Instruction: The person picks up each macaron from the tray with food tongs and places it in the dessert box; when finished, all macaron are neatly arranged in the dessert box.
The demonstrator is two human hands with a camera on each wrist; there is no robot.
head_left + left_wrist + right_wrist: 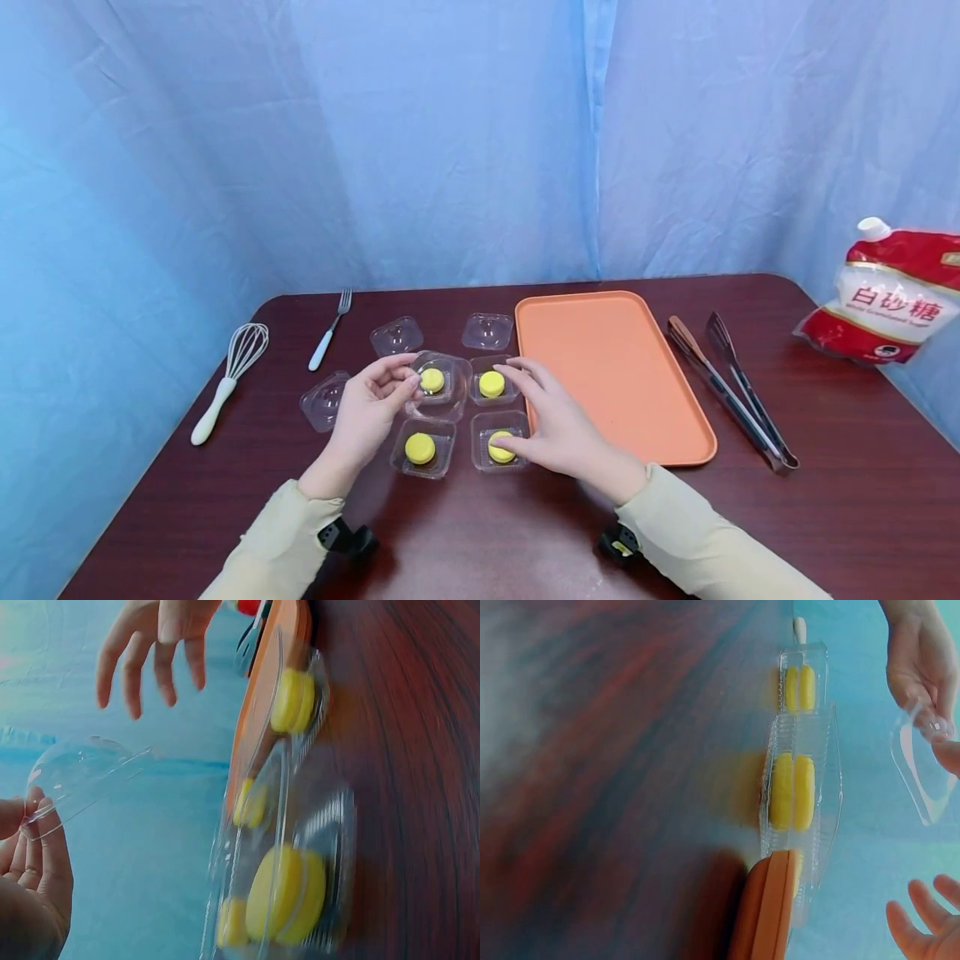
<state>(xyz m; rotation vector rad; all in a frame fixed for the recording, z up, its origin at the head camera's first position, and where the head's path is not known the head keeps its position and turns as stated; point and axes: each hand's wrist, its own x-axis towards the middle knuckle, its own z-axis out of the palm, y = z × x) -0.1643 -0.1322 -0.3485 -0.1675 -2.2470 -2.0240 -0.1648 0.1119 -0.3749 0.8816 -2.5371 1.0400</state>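
My left hand (367, 408) pinches the edge of a clear plastic lid (460, 392) between thumb and fingers. The lid (79, 776) is raised above the containers, overlapping the back-left one in the head view. Several square clear containers stand grouped on the table, each with a yellow macaron inside, such as the front-left macaron (420, 448) in its container (442, 469). My right hand (562, 425) is held over the right-hand containers, fingers spread and holding nothing. Its thumb overlaps the front-right macaron (498, 454) in the head view, but the right wrist view shows the fingertips apart from the containers.
More clear lids lie behind and left of the containers, including a back lid (487, 332) and a left lid (322, 404). An orange tray (615, 375) sits right of them. Tongs (742, 400) and a sugar bag (885, 292) are farther right; a whisk (228, 379) and fork (330, 331) are left.
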